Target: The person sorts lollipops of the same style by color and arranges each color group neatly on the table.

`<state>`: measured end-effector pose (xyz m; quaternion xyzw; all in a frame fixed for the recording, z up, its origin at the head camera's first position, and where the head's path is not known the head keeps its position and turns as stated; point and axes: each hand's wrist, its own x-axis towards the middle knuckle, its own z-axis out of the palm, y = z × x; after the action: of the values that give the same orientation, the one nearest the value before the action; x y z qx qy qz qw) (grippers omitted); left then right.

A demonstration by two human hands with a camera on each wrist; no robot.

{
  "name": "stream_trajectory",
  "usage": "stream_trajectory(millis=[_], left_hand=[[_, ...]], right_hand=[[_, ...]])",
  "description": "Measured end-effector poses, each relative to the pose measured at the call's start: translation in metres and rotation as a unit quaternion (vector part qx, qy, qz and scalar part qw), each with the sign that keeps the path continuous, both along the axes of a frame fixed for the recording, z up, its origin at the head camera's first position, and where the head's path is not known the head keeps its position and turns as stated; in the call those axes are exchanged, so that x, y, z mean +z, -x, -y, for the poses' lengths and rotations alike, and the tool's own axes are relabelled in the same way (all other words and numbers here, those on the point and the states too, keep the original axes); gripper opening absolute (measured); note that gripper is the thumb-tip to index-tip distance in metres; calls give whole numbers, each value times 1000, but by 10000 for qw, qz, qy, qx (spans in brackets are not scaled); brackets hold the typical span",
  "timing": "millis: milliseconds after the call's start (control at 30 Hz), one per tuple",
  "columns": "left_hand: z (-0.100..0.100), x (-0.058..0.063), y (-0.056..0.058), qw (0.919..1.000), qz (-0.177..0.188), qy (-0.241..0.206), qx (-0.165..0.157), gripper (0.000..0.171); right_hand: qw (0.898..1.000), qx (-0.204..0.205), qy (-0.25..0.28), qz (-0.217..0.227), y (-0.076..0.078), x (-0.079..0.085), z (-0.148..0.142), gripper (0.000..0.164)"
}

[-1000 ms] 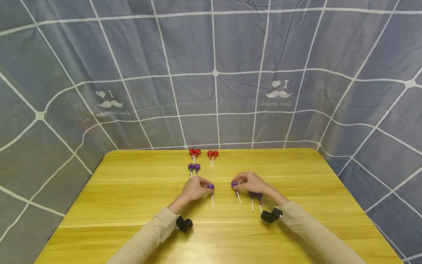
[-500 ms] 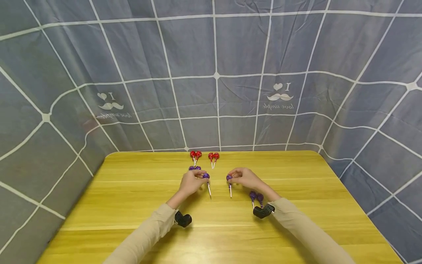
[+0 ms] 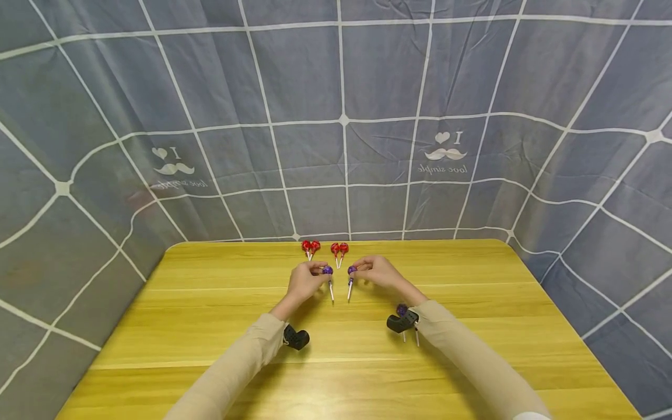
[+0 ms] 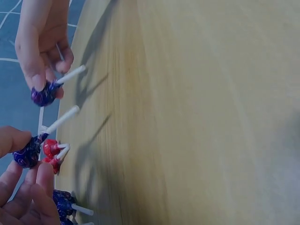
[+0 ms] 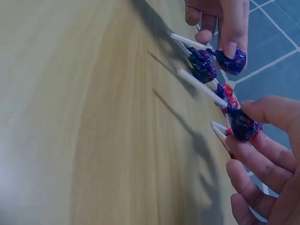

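Note:
My left hand (image 3: 304, 281) pinches a purple-wrapped lollipop (image 3: 328, 270) by its head between thumb and fingers, its white stick pointing down toward me. Opposite it, my right hand (image 3: 382, 272) pinches another purple lollipop (image 3: 352, 270) the same way. The two held lollipops are side by side with a small gap, and their shadows fall on the wooden table (image 3: 336, 361). Just beyond them lies a pair of red lollipops (image 3: 339, 248). Two purple lollipops (image 4: 65, 204) rest near my left hand in the left wrist view; that hand hides them in the head view.
A second red pair (image 3: 310, 247) lies at the far edge, left of the first. Under my right wrist, more purple lollipops (image 3: 401, 310) are partly covered by the black wrist camera (image 3: 402, 321). A grey curtain with white lines (image 3: 383, 151) hangs behind the table.
Both hands have moved away from me toward the red lollipops, carrying their purple ones. The right hand has also come left, so the held lollipops are closer together.

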<state>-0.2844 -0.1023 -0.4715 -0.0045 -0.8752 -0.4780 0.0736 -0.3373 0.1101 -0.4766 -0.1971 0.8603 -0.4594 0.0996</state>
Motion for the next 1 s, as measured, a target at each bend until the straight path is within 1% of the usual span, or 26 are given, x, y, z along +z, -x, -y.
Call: stream_trajectory(millis=[200,400,600,700,867,1000], left_hand=[[-5,-1,7,10000,7,25,-75,33],[-7,-3,12,9999,-57,102,-44,31],[-14,-5,15,9999,-106,0,-110,31],[-17,-8,16,9999,-132,20,-90,31],[-20,-11,18,9993,-78,353,36,30],[-22,-13,19,9983,-30,580,106,30]], right_hand=[[9997,-125,-114,-148,6,-1,8,29],[9997,-149,71,-198,12,-6,12,29],[9995,-243,167,-98,15,-10,17,28],[9993,-332,148,-80,18,-13,18,27],[9989,-451,-15,-138,21,-18,20,26],[9987,-464,-122,-192,21,-18,21,25]])
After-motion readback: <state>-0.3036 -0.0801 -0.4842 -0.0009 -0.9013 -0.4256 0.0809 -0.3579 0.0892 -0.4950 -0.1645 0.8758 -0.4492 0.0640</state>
